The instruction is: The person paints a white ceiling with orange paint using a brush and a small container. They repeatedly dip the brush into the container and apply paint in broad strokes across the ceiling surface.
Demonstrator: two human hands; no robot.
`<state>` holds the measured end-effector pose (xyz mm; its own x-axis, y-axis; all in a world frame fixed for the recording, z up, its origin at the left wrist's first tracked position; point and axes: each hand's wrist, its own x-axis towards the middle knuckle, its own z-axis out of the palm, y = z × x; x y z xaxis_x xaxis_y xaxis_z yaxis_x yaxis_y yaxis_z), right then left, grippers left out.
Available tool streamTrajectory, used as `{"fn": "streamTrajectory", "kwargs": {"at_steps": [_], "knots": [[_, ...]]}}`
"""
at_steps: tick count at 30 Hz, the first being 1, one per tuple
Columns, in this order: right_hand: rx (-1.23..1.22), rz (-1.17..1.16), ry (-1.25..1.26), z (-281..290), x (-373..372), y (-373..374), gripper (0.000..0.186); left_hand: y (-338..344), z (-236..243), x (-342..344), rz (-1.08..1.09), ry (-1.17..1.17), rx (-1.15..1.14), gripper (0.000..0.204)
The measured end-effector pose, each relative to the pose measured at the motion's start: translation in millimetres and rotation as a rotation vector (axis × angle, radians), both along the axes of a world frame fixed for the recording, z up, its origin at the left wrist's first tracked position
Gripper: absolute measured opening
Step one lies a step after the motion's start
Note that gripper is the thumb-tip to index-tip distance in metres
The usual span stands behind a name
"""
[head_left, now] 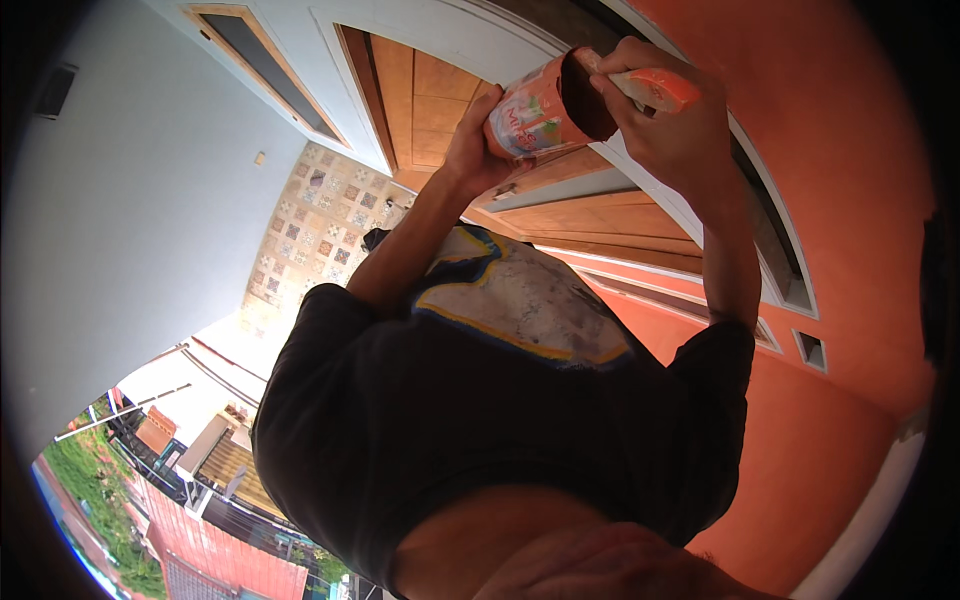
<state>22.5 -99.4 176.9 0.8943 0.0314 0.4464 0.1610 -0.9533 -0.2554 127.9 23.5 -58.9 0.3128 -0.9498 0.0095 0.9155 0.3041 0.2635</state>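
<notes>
My left hand (pixel 478 148) is closed round the side of a round container (pixel 527 112) with an orange, white and green printed wrap. The container is tilted, its open mouth toward my right hand, and its inside looks dark reddish-brown. My right hand (pixel 675 125) is at the rim, with fingers pinched on a flat pale piece with an orange end (pixel 660 88). What exactly this piece is, I cannot make out. A narrow pale part shows at the container's mouth beside my fingertips. Both arms are raised in front of my black shirt (pixel 500 420).
An orange wall (pixel 840 160) rises on the right. Behind the container are white frames and wooden door panels (pixel 600 220). Left lie a pale wall (pixel 150 200) and patterned tiles (pixel 320 215). Lower left shows an outdoor area with a reddish roof (pixel 215 530) and greenery.
</notes>
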Motion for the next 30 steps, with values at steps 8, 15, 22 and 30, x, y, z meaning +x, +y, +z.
{"fn": "streamTrajectory", "kwargs": {"at_steps": [8, 15, 22, 30], "knots": [[-0.314, 0.096, -0.075, -10, 2, 5, 0.024, -2, 14, 2, 0.017, -0.063, -0.073, 0.059], [0.154, 0.102, -0.225, -12, 2, -3, 0.008, 3, 17, 3, 0.077, -0.033, 0.010, 0.062], [0.818, -0.168, -0.013, -21, -2, -14, 0.008, 4, 19, -4, 0.161, 0.008, 0.112, 0.065], [1.334, -0.063, -0.028, -53, 11, -26, 0.009, 5, 13, -1, 0.187, -0.022, 0.173, 0.058]]}}
